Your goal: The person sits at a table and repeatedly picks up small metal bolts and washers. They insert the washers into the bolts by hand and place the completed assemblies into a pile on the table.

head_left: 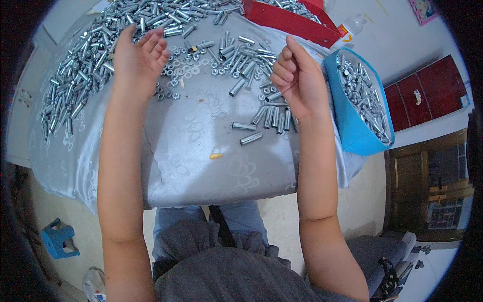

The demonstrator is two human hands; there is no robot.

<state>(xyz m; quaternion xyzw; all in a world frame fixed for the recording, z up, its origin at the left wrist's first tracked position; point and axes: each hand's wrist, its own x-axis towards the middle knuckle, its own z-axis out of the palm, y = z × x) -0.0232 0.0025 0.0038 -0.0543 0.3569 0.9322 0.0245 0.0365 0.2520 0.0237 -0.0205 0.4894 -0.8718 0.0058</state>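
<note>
My left hand (136, 58) is raised over the left part of the table, its thumb apart from half-bent fingers and nothing visible in it. Metal sleeve anchor bolts (93, 65) are heaped beside it, and washers (188, 69) lie scattered just to its right. On the other side, my right hand (302, 83) hovers with loosely curled fingers and an upright thumb; I see nothing in its grasp. Below and left of it lie loose metal sleeves (250, 138) and hex nuts (261, 97). Whatever lies directly under both hands is hidden.
A blue fabric bin (336, 100) full of bolts stands at the table's right edge. Behind it are a red box (297, 22) and a clear plastic bottle (352, 26). A silvery cloth (201, 176) covers the table. A blue stool (59, 238) stands on the floor at left.
</note>
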